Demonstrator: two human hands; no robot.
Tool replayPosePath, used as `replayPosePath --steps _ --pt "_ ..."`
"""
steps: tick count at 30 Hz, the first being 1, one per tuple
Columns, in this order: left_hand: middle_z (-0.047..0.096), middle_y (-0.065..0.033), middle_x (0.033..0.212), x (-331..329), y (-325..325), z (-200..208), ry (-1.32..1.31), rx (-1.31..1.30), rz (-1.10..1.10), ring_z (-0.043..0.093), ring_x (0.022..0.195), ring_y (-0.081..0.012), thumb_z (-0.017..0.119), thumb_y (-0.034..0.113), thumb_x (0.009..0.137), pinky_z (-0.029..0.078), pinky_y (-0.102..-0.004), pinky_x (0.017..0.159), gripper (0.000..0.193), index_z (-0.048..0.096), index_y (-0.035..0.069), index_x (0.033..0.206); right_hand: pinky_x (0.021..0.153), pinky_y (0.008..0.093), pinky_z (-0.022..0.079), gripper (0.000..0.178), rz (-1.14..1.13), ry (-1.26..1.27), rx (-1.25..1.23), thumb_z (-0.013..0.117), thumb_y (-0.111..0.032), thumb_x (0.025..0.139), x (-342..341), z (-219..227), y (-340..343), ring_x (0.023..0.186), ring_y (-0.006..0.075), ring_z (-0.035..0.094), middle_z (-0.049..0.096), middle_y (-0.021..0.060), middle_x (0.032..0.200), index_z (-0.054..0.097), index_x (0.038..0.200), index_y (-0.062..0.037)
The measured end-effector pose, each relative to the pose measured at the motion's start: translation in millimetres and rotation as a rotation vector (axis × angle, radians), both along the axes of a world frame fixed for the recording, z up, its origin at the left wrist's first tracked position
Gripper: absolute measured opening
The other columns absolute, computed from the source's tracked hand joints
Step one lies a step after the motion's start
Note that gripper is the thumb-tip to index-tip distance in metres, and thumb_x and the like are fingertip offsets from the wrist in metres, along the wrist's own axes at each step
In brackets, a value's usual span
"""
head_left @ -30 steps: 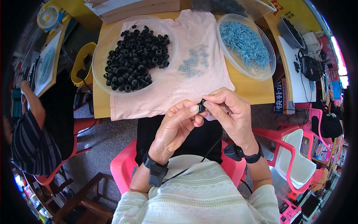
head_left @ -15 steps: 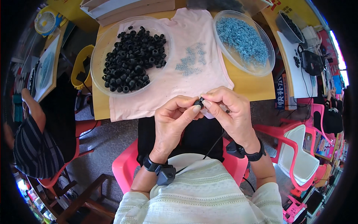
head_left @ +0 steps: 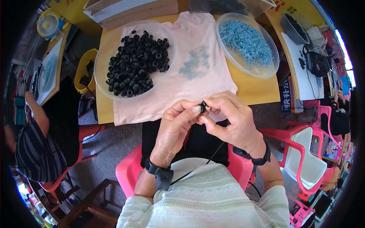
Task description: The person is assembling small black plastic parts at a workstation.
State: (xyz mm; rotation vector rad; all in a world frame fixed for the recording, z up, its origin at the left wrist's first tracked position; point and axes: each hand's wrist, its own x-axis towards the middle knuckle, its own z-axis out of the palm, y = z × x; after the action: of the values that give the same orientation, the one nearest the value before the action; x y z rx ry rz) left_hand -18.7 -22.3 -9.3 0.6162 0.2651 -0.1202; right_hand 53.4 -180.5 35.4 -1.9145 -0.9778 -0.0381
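In front of me, just off the table's near edge, my left hand point(head_left: 175, 122) pinches a small round black plastic part point(head_left: 203, 108) between thumb and forefinger. My right hand point(head_left: 234, 116) is curled at the part's other side, with its forefinger tip touching the top. Its thumb is bent below, slightly apart from the part. To the upper left, a round clear tray point(head_left: 98, 76) holds a heap of similar black parts point(head_left: 138, 62). A second clear tray point(head_left: 274, 68), at the upper right, is filled with small translucent blue rings point(head_left: 245, 41).
A pale pink shirt point(head_left: 167, 89) covers the middle of the yellow table point(head_left: 262, 89), with a loose patch of blue rings point(head_left: 194, 62) on it. Cardboard boxes point(head_left: 131, 11) stand at the back. A co-worker's arm point(head_left: 38, 114) shows at left; pink chairs point(head_left: 300, 152) stand at right.
The right thumb has come away from the black part and lowered, opening a gap to the forefinger. The black part is turned a little in the left fingers.
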Motion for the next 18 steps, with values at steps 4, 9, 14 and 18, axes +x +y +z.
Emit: replayPosePath --steps 4,9,14,18 --pt "0.070 -0.0122 0.101 -0.2 -4.1 8.2 0.035 0.003 -0.012 0.067 0.097 -0.0188 0.063 0.008 0.093 0.051 -0.0335 0.090 0.009 0.066 0.001 0.099 0.064 0.0334 0.051 0.028 -0.029 -0.053 -0.033 0.076 0.002 0.068 1.8 -1.6 0.0 0.076 0.0255 0.060 0.059 0.0097 0.084 0.056 0.087 -0.0015" --pt "0.069 -0.0145 0.103 -0.8 -6.3 13.8 0.058 0.038 -0.077 0.067 0.099 -0.0210 0.062 0.011 0.095 0.053 -0.0365 0.092 0.015 0.065 0.000 0.104 0.062 0.0349 0.049 0.029 -0.037 -0.140 -0.014 0.074 0.001 0.064 3.7 -3.1 -2.2 0.074 0.0261 0.057 0.057 0.0092 0.081 0.055 0.085 -0.0021" --pt "0.069 -0.0149 0.105 -2.1 -6.6 16.2 0.073 0.106 -0.139 0.068 0.096 -0.0201 0.059 0.015 0.097 0.054 -0.0362 0.089 0.022 0.064 -0.003 0.109 0.060 0.0352 0.048 0.028 -0.032 -0.142 0.017 0.072 0.000 0.063 4.9 -5.7 -3.2 0.070 0.0259 0.054 0.054 0.0087 0.077 0.054 0.084 -0.0026" --pt "0.069 -0.0132 0.104 -3.7 -6.0 12.9 0.074 0.072 -0.184 0.067 0.095 -0.0173 0.059 0.015 0.098 0.054 -0.0332 0.088 0.022 0.065 -0.003 0.109 0.059 0.0352 0.048 0.027 -0.041 -0.136 0.010 0.070 0.002 0.061 4.0 -6.7 -4.5 0.069 0.0256 0.054 0.052 0.0085 0.075 0.053 0.081 -0.0034"
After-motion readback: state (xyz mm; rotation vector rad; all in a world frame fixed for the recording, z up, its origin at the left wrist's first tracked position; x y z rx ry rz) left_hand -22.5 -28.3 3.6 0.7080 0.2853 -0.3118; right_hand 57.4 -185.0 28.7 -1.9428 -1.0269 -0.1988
